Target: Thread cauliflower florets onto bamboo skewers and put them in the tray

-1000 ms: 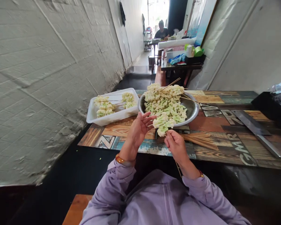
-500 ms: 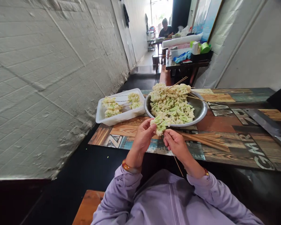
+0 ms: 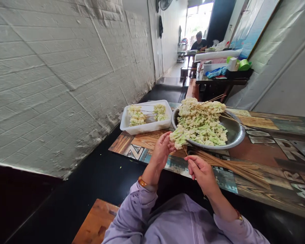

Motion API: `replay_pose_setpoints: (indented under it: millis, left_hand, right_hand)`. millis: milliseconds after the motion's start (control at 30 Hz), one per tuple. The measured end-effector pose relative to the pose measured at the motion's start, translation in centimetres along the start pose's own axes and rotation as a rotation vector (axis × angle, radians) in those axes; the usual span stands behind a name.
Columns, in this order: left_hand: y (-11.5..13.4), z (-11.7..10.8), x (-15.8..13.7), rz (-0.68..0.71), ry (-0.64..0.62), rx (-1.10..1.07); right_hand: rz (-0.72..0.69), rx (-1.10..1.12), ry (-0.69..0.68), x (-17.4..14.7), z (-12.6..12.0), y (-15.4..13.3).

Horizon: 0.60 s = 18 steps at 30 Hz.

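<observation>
My right hand [image 3: 199, 171] pinches a thin bamboo skewer [image 3: 185, 151] just below the cauliflower florets [image 3: 179, 136] threaded on its upper end. Beside those florets, my left hand [image 3: 163, 149] is loosely open with curved fingers, its fingertips close to or touching their left edge. Behind them stands a metal bowl [image 3: 237, 135] heaped with cut cauliflower [image 3: 205, 130]; several finished cauliflower skewers [image 3: 210, 106] lie across its top. A bundle of bare bamboo skewers [image 3: 239, 169] rests on the table just right of my right hand.
A white plastic tray [image 3: 142, 129] with cauliflower skewers sits left of the bowl. A cleaver [image 3: 301, 150] lies at the table's right. Below left is a wooden stool [image 3: 96, 220]. Another person [image 3: 199, 43] sits at a far table, beyond a cluttered side table [image 3: 221, 81].
My left hand has loosened from the florets, and my right hand has slid slightly lower along the skewer. The camera view has turned left, shifting the scene rightward.
</observation>
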<state>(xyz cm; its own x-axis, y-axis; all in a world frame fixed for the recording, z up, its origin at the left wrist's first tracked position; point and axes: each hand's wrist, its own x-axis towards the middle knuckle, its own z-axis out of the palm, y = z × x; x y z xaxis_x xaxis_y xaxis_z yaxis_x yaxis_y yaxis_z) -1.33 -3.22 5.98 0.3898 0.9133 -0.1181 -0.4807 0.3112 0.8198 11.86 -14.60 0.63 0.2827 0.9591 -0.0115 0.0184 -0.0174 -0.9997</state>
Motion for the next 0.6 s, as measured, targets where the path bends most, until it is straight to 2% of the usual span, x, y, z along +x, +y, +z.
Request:
replay_pose_setpoints:
  millis: [100, 167, 333, 467, 600]
  left_hand:
    - [-0.4, -0.7, -0.7, 0.030, 0.014, 0.023]
    - [-0.9, -0.9, -1.4, 0.049, 0.026, 0.113]
    - [-2.1, 0.2, -2.8, 0.022, -0.108, 0.318]
    - [-2.0, 0.7, -2.3, 0.109, -0.006, 0.394]
    - [-0.2, -0.4, -1.3, 0.153, 0.038, 0.446]
  right_hand:
    - [-0.008, 0.051, 0.062, 0.2, 0.4, -0.2]
    - [-0.030, 0.077, 0.096, 0.5, 0.8, -0.3]
    - [-0.079, 0.101, 0.076, 1.4, 2.8, -0.1]
    - [-0.118, 0.086, 0.023, 2.1, 4.6, -0.1]
    - [-0.210, -0.020, -0.047, 2.9, 4.9, -0.1]
